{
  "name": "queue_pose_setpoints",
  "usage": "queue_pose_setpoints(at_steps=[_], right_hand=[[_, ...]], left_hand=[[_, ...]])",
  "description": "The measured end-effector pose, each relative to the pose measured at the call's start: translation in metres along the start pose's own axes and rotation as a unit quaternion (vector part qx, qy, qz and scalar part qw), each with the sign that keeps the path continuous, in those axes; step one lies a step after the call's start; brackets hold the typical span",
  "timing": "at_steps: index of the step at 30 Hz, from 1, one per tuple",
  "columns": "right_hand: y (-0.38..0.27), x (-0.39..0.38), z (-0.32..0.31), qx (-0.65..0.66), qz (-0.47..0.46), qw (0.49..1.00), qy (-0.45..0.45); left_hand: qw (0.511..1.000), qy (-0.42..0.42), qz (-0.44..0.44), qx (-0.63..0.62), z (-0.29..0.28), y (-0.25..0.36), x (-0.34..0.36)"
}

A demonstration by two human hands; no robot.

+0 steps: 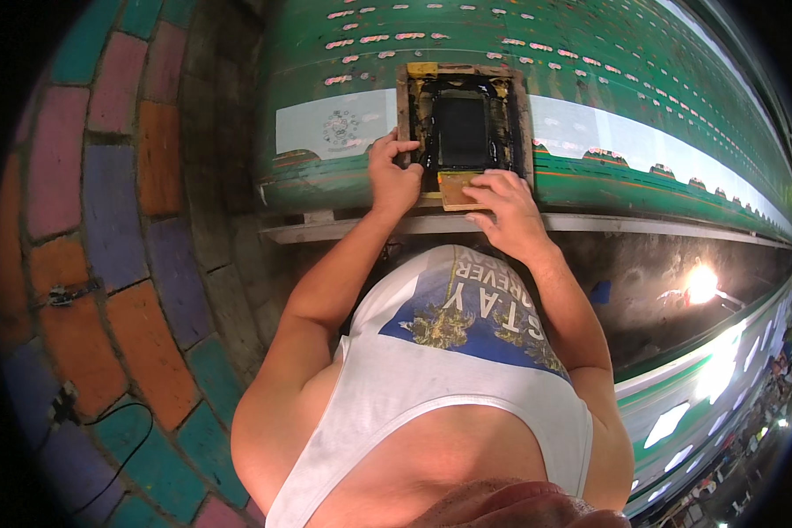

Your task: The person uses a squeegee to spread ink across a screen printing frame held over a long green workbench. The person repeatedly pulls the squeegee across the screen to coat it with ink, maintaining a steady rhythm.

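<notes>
Wooden, ink-blackened printing screen frame [463,130] lies flat on green cloth [590,79] stretched along a long table. Left hand [394,176] curls closed around the frame's left edge. Right hand [506,204], fingers bent, presses on a small wooden squeegee block [456,188] at the frame's near edge. Left of the frame, a pale band carries a round printed emblem [341,128]. Coloured paving [132,220] lies left of the table.

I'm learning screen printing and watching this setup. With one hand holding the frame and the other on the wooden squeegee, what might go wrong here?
1. Only the left hand pins the wooden frame on the green cloth; it may shift and smear the print.
2. Black ink pools near the squeegee under the right hand, so fingers may carry stains onto the cloth.
</notes>
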State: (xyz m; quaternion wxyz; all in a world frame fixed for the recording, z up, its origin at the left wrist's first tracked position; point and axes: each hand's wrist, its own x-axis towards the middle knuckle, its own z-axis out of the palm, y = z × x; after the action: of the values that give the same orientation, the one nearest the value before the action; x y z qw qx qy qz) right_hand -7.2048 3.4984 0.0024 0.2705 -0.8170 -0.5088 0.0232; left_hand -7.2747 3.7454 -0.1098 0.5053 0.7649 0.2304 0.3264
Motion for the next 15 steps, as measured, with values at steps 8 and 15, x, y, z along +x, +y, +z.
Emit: queue_pose_setpoints(at_steps=[8,15], right_hand=[[0.091,-0.064,0.000,0.223,0.202,0.922,0.244],[0.183,-0.114,-0.055,0.260,0.197,0.914,0.242]], left_hand=[[0.996,0.032,0.074,-0.032,0.043,0.031,-0.014],[0.995,0.043,0.064,-0.060,0.153,0.066,-0.037]])
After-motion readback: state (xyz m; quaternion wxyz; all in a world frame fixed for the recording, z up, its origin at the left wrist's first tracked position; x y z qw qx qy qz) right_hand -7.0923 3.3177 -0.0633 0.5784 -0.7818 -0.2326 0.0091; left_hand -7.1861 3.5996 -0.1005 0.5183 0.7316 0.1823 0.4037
